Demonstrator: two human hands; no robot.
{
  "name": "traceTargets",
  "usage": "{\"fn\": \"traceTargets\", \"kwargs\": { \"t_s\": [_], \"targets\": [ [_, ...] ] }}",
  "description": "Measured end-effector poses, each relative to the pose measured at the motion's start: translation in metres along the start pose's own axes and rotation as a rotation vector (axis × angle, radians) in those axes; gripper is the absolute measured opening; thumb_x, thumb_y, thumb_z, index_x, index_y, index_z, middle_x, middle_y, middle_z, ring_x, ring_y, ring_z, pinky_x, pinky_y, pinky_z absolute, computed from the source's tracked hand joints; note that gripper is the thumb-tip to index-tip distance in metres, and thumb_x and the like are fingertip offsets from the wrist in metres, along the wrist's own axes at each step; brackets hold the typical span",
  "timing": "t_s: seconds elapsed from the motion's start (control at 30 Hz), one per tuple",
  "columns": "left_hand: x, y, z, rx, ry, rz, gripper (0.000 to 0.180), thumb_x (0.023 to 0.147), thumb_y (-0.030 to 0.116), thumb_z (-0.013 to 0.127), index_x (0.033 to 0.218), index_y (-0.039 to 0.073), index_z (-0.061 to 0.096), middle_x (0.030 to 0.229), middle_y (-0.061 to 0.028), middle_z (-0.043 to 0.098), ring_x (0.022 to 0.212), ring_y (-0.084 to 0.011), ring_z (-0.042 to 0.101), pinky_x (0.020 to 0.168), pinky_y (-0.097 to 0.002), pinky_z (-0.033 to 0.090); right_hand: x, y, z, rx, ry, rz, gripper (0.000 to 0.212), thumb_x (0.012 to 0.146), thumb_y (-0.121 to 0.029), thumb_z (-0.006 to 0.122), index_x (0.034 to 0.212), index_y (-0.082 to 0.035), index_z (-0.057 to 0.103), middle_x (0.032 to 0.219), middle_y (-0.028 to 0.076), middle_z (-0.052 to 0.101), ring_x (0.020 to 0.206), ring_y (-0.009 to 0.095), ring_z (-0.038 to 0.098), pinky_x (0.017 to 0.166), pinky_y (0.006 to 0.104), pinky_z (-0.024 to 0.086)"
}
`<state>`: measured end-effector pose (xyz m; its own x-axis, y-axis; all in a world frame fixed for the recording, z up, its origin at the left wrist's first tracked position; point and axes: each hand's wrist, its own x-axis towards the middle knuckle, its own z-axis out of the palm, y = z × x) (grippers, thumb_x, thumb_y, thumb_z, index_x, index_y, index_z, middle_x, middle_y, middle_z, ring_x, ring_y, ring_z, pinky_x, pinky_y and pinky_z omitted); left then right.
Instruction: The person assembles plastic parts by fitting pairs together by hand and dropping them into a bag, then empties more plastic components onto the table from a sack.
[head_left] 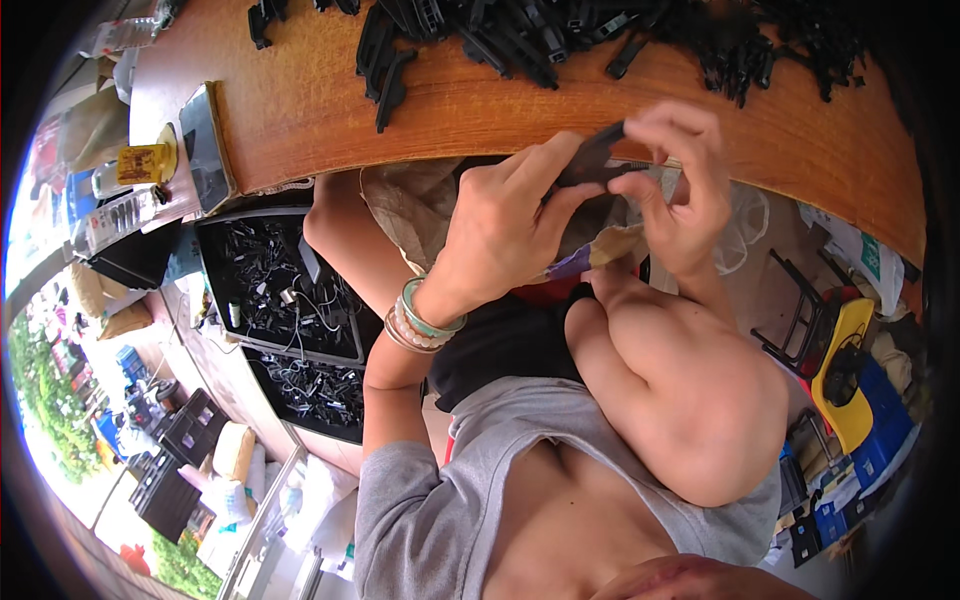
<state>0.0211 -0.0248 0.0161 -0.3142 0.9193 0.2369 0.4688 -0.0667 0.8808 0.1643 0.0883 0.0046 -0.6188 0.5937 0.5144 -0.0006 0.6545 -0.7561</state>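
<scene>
My left hand (495, 232) is closed on a flat black plastic part (592, 160), thumb below it and fingers above, just over the near edge of the table. Beaded and green bracelets (425, 318) circle that wrist. At the part's right end, my right hand (690, 185) curls its fingertips and thumb against the edge; these fingers are slightly blurred. Detail on the part's face cannot be made out. Beneath both hands, an open brown bag (405, 205) sits at my lap, its inside mostly hidden.
Many black plastic parts (520, 45) lie heaped along the far side of the wooden table (300, 110). A dark notebook-like object (205, 145) rests at its left end. Black trays (285, 350) of small parts and cables stand lower left. To the right is a yellow stool (845, 375).
</scene>
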Motion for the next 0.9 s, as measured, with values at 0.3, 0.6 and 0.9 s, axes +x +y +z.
{"fn": "traceTargets", "kwargs": {
  "t_s": [0.3,0.6,0.9],
  "targets": [
    [0.0,0.001,-0.007,0.12,-0.055,0.118,0.032,0.074,0.001,0.073,0.105,-0.002,0.064,0.073,-0.0118,0.065,0.054,-0.0176,0.063,0.05,-0.0265,0.049,0.001,0.0,0.0,0.117,-0.104,-0.042,0.033,0.072,0.004,0.071,0.104,0.001,0.061,0.095,0.013,0.064,0.078,0.024,0.062,0.065,0.0291,0.051],
    [-0.002,-0.009,0.0,-0.035,-0.002,0.091,0.029,0.076,0.006,0.072,0.102,-0.001,0.061,0.07,-0.0145,0.059,0.056,-0.0291,0.057,0.049,-0.0347,0.046,-0.002,0.0,0.003,0.115,-0.047,-0.034,0.029,0.07,0.006,0.072,0.098,0.0,0.064,0.088,0.012,0.066,0.075,0.024,0.063,0.063,0.0295,0.05],
    [-0.001,-0.014,-0.013,-0.055,-0.103,0.051,0.029,0.076,0.015,0.076,0.096,-0.001,0.064,0.075,-0.0142,0.062,0.062,-0.0244,0.062,0.055,-0.0317,0.049,-0.004,-0.002,0.001,0.119,-0.166,0.079,0.026,0.072,0.003,0.072,0.097,-0.001,0.066,0.087,0.013,0.065,0.074,0.024,0.063,0.062,0.0299,0.049]
  ]
}}
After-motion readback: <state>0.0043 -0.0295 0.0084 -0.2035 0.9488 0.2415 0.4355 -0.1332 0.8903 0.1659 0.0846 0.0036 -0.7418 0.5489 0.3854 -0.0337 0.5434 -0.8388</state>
